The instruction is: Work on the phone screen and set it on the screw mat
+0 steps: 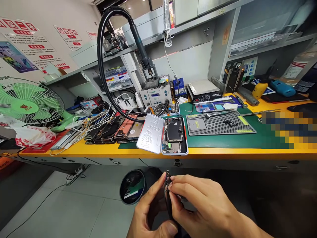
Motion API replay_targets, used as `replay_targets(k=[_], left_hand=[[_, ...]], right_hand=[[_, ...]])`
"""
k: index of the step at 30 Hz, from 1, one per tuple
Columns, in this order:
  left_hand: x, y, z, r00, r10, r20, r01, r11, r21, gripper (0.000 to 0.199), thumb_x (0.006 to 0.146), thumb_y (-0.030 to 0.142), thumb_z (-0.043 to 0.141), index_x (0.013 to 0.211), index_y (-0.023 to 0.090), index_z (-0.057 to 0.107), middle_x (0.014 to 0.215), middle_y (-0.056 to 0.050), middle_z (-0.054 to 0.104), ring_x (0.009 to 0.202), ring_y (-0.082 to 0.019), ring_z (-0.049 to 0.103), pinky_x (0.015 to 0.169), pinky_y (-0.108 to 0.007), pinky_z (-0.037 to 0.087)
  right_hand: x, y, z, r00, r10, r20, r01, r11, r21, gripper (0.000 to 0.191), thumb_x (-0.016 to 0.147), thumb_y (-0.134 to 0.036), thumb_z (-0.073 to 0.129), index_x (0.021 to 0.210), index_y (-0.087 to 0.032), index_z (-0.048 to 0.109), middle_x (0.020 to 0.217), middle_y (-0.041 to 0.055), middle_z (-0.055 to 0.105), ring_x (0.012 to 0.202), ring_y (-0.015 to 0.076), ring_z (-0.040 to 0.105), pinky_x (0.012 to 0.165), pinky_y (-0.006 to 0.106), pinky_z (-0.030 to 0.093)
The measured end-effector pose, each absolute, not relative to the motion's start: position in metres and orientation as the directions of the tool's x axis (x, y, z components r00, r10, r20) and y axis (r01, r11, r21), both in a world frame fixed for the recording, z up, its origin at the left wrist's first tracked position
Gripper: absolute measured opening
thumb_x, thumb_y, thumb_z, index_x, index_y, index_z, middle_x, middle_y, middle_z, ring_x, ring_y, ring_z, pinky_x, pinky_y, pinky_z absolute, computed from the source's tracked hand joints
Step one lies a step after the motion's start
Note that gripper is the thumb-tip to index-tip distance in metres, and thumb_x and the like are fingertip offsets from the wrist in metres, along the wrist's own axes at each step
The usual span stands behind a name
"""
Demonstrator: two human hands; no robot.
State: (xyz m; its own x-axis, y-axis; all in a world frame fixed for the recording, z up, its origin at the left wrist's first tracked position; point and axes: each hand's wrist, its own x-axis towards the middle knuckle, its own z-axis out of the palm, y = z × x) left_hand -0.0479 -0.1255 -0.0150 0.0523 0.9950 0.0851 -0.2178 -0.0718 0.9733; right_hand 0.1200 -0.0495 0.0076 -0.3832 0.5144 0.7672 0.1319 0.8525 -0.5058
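In front of the bench edge, a thin dark phone part (168, 201) is held up on its edge, with small metallic bits along its top end. My left hand (146, 208) is closed on it from the left, the index fingertip near the top and the thumb low. From the right, my right hand (205, 198) pinches its upper end with thumb and fingers. Seen edge-on, its faces are hidden. Beyond the hands, an open metal tin (187, 150) holds a dark phone assembly (174, 129) and small boards; its silver lid (150, 134) lies tilted left.
A green mat (210, 142) bears a grey perforated plate (220, 124) and a screwdriver (218, 113). Behind stand a hot-air station (156, 96) with a looping black hose and a heating plate (204, 89). Stacked phone parts (106, 130) and a green fan (27, 104) are left. A bin (132, 186) stands below.
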Motion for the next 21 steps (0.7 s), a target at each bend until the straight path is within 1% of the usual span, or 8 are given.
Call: replay_targets(k=[4,6,9,13,15,17,19,21], left_hand=[[-0.050,-0.127,-0.016,0.046,0.996,0.073,-0.216,-0.061,0.975,0.067,0.083,0.032,0.084,0.143,0.044,0.058,0.135,-0.003,0.072,0.121,-0.025,0.070,0.104,-0.027,0.054],[-0.050,-0.127,-0.020,0.028,0.998,0.063,-0.210,-0.055,0.976,0.068,0.082,0.037,0.083,0.145,0.036,0.059,0.137,-0.007,0.071,0.123,-0.030,0.069,0.106,-0.036,0.054],[-0.050,-0.129,-0.029,-0.006,0.998,0.060,-0.250,-0.059,0.966,0.076,0.077,0.051,0.083,0.145,0.026,0.060,0.143,-0.013,0.066,0.135,-0.040,0.058,0.114,-0.049,0.048],[-0.048,-0.134,-0.034,-0.043,0.999,-0.005,-0.348,-0.010,0.937,0.077,0.075,0.057,0.081,0.144,0.028,0.061,0.146,-0.012,0.063,0.139,-0.044,0.053,0.115,-0.054,0.045],[-0.047,-0.137,-0.031,-0.033,0.997,-0.075,-0.415,0.054,0.908,0.077,0.076,0.056,0.081,0.146,0.030,0.058,0.142,-0.011,0.066,0.134,-0.044,0.057,0.112,-0.054,0.047],[-0.045,-0.140,-0.025,-0.008,0.995,-0.095,-0.521,0.077,0.850,0.078,0.077,0.056,0.080,0.147,0.033,0.056,0.129,-0.011,0.073,0.123,-0.042,0.066,0.106,-0.054,0.052],[-0.044,-0.140,-0.021,0.043,0.996,-0.081,-0.603,0.090,0.792,0.070,0.080,0.056,0.076,0.142,0.028,0.062,0.115,-0.013,0.078,0.109,-0.039,0.073,0.097,-0.051,0.056],[-0.045,-0.139,-0.019,0.107,0.992,-0.072,-0.629,0.124,0.768,0.062,0.084,0.057,0.071,0.133,0.019,0.069,0.107,-0.016,0.079,0.098,-0.034,0.075,0.089,-0.044,0.059]], right_hand=[[0.117,-0.049,0.006,-0.372,0.510,0.775,0.133,0.856,-0.500,0.021,0.088,0.000,0.058,0.096,-0.018,0.065,0.085,0.0081,0.079,0.075,0.0205,0.077,0.069,0.030,0.064],[0.116,-0.047,0.007,-0.380,0.530,0.758,0.103,0.838,-0.535,0.022,0.087,0.001,0.058,0.093,-0.019,0.065,0.080,0.0061,0.077,0.070,0.0184,0.075,0.066,0.028,0.063],[0.117,-0.043,0.008,-0.365,0.574,0.732,0.081,0.804,-0.590,0.021,0.084,0.001,0.059,0.090,-0.019,0.065,0.079,0.0060,0.076,0.066,0.0172,0.073,0.062,0.027,0.062],[0.119,-0.038,0.008,-0.370,0.652,0.662,0.058,0.727,-0.684,0.014,0.083,-0.005,0.063,0.086,-0.018,0.069,0.074,0.0048,0.075,0.061,0.0164,0.070,0.059,0.027,0.060],[0.121,-0.036,0.009,-0.378,0.719,0.584,0.060,0.648,-0.759,0.012,0.084,-0.008,0.063,0.084,-0.018,0.070,0.071,0.0031,0.074,0.057,0.0153,0.069,0.055,0.025,0.057],[0.124,-0.034,0.011,-0.393,0.786,0.477,0.038,0.532,-0.846,0.010,0.086,-0.014,0.063,0.081,-0.019,0.069,0.068,0.0014,0.073,0.055,0.0146,0.067,0.052,0.023,0.056],[0.127,-0.031,0.012,-0.404,0.842,0.357,0.014,0.396,-0.918,0.012,0.087,-0.019,0.064,0.077,-0.020,0.069,0.066,0.0008,0.073,0.056,0.0150,0.068,0.052,0.022,0.056],[0.131,-0.029,0.012,-0.391,0.882,0.262,0.008,0.288,-0.957,0.013,0.086,-0.022,0.066,0.074,-0.020,0.070,0.068,0.0016,0.075,0.061,0.0159,0.070,0.054,0.022,0.056]])
